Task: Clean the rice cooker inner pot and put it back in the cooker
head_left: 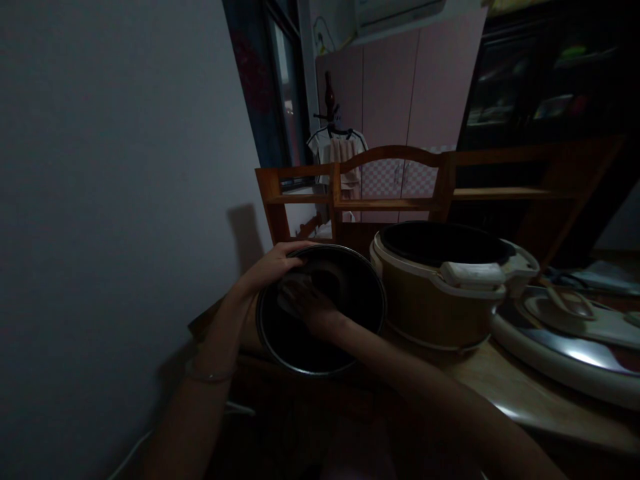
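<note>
A dark round cooker inner pot [333,353] with a shiny rim is tilted so that its opening faces me. My left hand [273,267] grips the pot's upper left rim, thumb toward the inside. Reaching into the pot, my right hand [320,317] presses a pale cloth or tissue [289,301] against the inner wall at the left; its fingers are dim and blurred. Just right of the pot stands the cream and tan electric cooker body [425,303], its dark opening facing up. At the far right lies the cooker lid [555,333], with a handle on top.
The pale tabletop [535,393] carries the cooker body and lid. Behind them rises a wooden rack [390,205] with open shelves. A bare wall [125,167] is close on the left. Farther back are a pink wardrobe [390,93] and hanging clothes [345,153]. The room is dim.
</note>
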`<state>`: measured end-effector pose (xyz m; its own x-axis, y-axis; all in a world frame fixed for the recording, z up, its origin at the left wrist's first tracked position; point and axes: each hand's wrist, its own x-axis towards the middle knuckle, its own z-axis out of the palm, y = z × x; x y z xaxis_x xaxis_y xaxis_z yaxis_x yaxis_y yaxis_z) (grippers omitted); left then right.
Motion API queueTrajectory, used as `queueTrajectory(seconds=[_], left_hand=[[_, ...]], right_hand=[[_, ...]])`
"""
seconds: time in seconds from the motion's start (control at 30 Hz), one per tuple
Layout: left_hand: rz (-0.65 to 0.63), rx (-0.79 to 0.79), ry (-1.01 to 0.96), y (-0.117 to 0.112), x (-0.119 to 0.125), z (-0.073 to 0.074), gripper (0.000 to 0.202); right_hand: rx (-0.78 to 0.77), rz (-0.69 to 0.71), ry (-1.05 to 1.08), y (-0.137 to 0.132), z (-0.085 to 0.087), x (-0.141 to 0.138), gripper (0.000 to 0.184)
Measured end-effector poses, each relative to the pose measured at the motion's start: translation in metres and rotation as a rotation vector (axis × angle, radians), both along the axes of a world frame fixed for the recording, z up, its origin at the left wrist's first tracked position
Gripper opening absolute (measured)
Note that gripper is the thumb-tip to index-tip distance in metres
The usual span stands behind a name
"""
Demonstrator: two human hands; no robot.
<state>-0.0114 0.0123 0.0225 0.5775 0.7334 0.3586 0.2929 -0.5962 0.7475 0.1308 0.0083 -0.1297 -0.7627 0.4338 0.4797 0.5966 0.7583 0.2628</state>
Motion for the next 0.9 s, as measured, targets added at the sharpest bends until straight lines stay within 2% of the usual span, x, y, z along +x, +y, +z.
queueTrajectory(seconds=[0.23, 0.5, 0.9], left_hand=[[-0.027, 0.000, 0.003, -0.003, 0.002, 0.001, 0.048], [0.077, 0.011, -0.023, 0.002, -0.008, -0.003, 0.051], [0.088, 0.025, 0.008, 0.000, -0.001, -0.001, 0.055]], right_hand=[[-0.067, -0.091, 0.041, -0.006, 0.008, 0.002, 0.062], [-0.096, -0.323, 0.154, -0.003, 0.021, 0.023, 0.062], [-0.084, -0.547, 0.146, -0.013, 0.009, 0.032, 0.074]])
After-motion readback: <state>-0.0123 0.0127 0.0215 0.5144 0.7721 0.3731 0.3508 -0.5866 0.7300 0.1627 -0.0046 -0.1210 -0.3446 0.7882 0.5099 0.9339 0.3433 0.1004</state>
